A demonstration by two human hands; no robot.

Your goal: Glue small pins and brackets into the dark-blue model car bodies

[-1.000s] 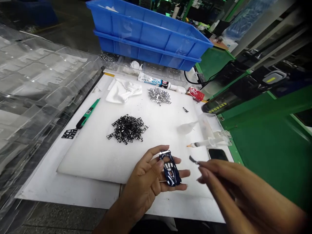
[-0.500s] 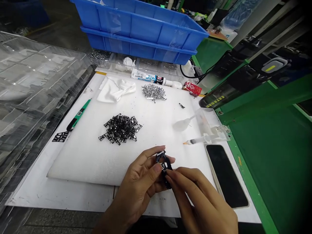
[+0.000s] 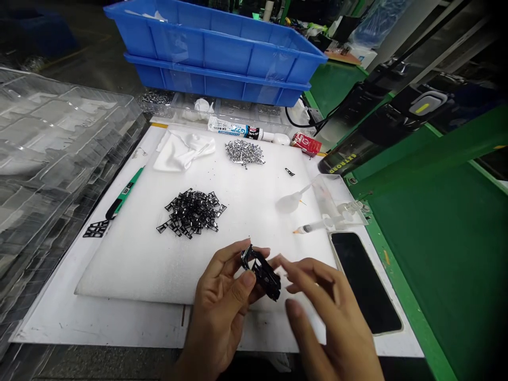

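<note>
My left hand (image 3: 228,296) grips a small glossy black frame-like plastic part (image 3: 264,275) between thumb and fingers, tilted above the front edge of the white foam sheet (image 3: 130,270). Just right of the part is my right hand (image 3: 321,301), its thumb and fingers apart and nothing seen between them; the fingers are slightly blurred. A pile of small black frame pieces (image 3: 194,211) lies on the foam, and behind it a heap of tiny silvery pieces (image 3: 244,152). One single black piece (image 3: 289,172) lies apart at the right.
On the right are a syringe (image 3: 313,226), a squeeze bottle (image 3: 291,201), a clear box (image 3: 341,201) and a phone (image 3: 365,283). A green cutter knife (image 3: 127,193) lies left. Behind are a white cloth (image 3: 182,151), a glue tube (image 3: 234,128) and blue bins (image 3: 218,53). Clear trays (image 3: 59,148) stand left.
My right hand has let go of the black part and its fingers have spread away to the right. The left hand has turned the part. The whole view has shifted slightly.
</note>
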